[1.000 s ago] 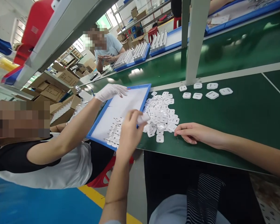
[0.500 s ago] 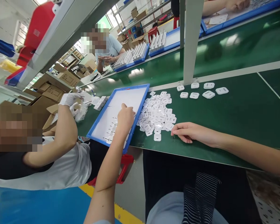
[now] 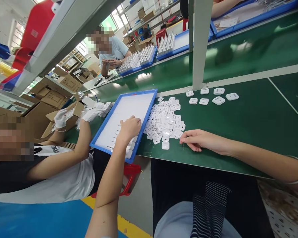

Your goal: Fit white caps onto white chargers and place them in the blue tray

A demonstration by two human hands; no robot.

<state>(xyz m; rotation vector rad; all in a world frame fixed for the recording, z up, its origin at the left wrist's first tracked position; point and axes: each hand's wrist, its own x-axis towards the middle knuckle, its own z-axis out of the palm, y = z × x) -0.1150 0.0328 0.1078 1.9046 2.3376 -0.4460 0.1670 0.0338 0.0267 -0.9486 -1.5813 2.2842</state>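
My left hand (image 3: 130, 128) is over the blue-rimmed tray (image 3: 149, 110), above rows of white pieces with thin dark prongs (image 3: 115, 136). Its fingers are curled in, and whatever they may hold is hidden from view. To the right of the tray lies a heap of flat white square pieces with rounded corners (image 3: 165, 120), each bearing a small dark mark. At the heap's near right edge, my right hand (image 3: 198, 140) rests on the green table (image 3: 250, 132). Its fingers are loosely bent and apart, with nothing visible between them.
Several white squares (image 3: 204, 101) lie spread out near a metal post (image 3: 200, 46). On the left a co-worker's gloved hands (image 3: 91, 114) are beside an open carton (image 3: 73, 115). Across the table, another person sits behind trays of pronged white pieces (image 3: 146, 54).
My left hand has shifted slightly down and left over the tray. My right hand stays by the heap. The co-worker's gloved hands have moved apart, one toward the carton.
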